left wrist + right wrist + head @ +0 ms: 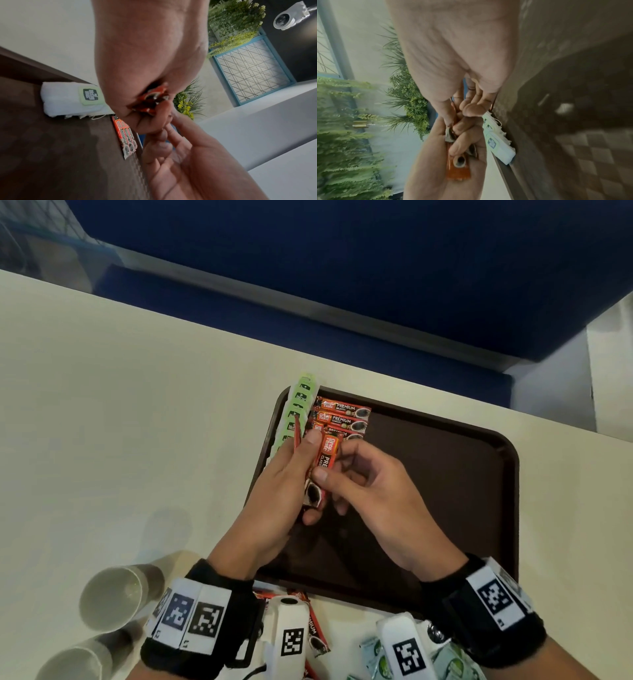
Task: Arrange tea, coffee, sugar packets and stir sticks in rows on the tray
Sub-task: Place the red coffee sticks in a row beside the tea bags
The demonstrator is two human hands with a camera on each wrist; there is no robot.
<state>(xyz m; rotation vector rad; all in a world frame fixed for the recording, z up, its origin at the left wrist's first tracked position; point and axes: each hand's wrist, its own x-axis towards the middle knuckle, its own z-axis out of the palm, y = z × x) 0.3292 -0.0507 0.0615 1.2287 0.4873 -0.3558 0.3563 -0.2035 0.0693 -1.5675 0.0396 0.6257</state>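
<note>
A brown tray (445, 474) lies on the cream table. Green-and-white tea packets (298, 409) stand in a row along its left rim, and orange coffee packets (346, 414) lie side by side to the right of them. Over the tray's left part my left hand (308, 477) grips a small bunch of coffee packets (313, 494). My right hand (330, 465) pinches the front packet (328, 453) of that bunch between thumb and fingers. In the left wrist view the held coffee packets (152, 100) show in my palm above the tea row (72, 98). No sugar packets or stir sticks are in view.
Two paper cups (113, 597) (75, 659) lie on the table at the near left. Loose coffee packets (315, 631) and tea packets (455, 662) lie near the front edge under my wrists. Bare tray floor (428, 525) takes up the tray's right and near parts.
</note>
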